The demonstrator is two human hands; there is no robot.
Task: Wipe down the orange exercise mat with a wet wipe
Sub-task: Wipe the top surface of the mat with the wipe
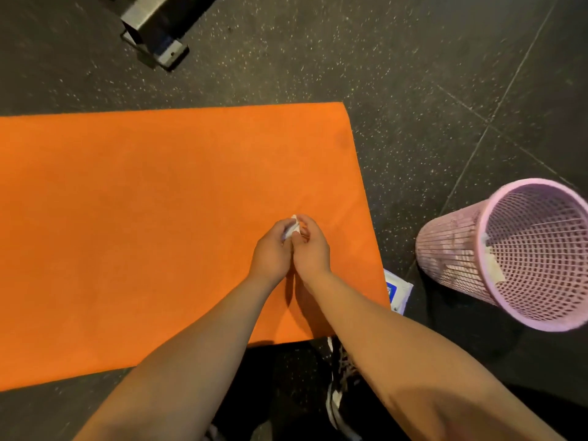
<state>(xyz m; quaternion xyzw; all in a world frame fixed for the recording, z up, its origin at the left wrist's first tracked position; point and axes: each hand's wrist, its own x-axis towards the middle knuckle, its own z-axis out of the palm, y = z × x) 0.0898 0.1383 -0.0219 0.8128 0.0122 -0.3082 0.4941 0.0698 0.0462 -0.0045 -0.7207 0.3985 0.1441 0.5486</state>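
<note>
The orange exercise mat (pixel 133 198) lies flat on a dark speckled floor and fills the left and middle of the view. Both of my hands meet above its right part. My left hand (pixel 270 249) and my right hand (pixel 310 249) are pressed side by side, fingers curled round a small bunched white wet wipe (pixel 292 230). Only a bit of the wipe shows between the fingertips. I cannot tell whether the wipe touches the mat.
A pink mesh waste basket (pixel 458 249) leans on the floor to the right, with some white scraps inside. A white and blue wipes pack (pixel 397 289) pokes out beside the mat's right edge. A metal equipment foot (pixel 156 33) stands at the top. A shoe (pixel 342 377) is below the mat.
</note>
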